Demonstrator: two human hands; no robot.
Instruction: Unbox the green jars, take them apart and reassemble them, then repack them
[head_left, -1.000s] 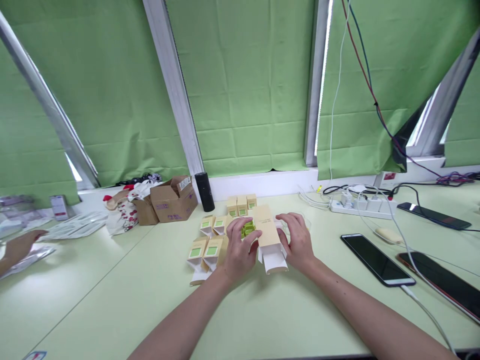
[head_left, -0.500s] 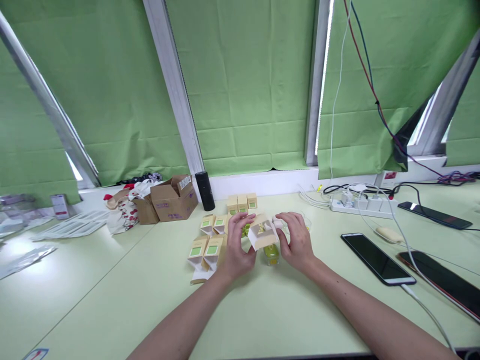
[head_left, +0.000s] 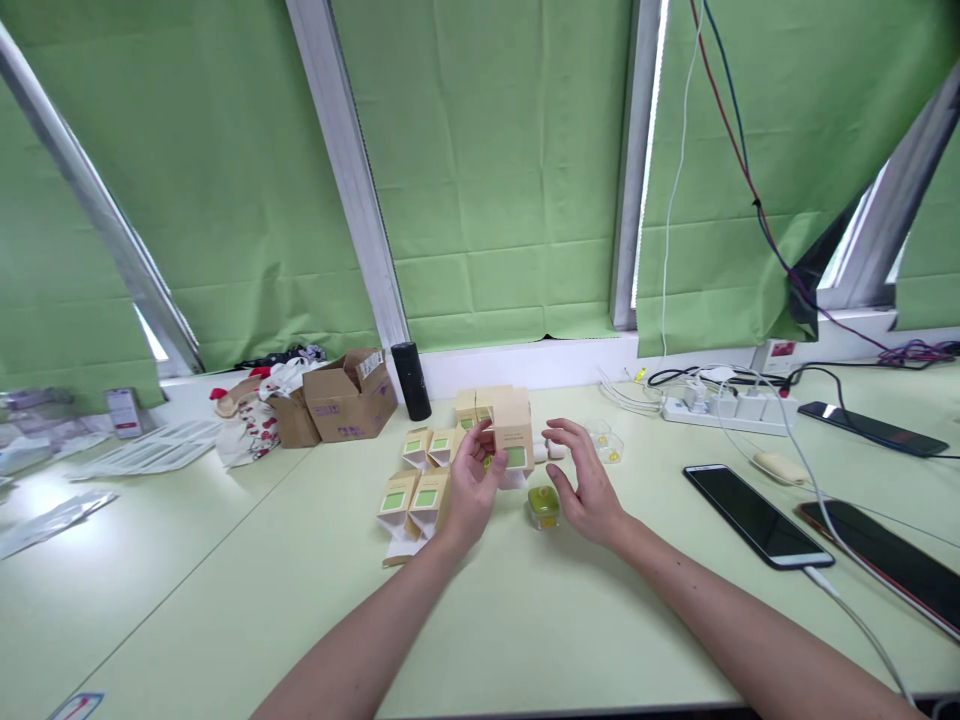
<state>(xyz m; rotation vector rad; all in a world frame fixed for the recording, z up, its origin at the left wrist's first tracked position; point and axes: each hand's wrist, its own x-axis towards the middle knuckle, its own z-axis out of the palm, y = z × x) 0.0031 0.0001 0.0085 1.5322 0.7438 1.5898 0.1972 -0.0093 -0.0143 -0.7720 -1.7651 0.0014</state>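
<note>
My L hand (head_left: 474, 487) pinches tan box (head_left: 513, 437), now lifted upright off counter (head_left: 225, 620); R hand (head_left: 592, 485) let go, fingers spread; green jar (head_left: 543, 505) sits uncovered below.

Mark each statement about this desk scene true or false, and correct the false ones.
1. The left hand holds a beige carton. True.
2. The right hand grips the green jar. False: the hand is open, and the jar stands on the table.
3. A black cylinder stands beside the brown cardboard box. True.
4. The plugged-in phone lies left of both hands. False: it lies to their right.
</note>
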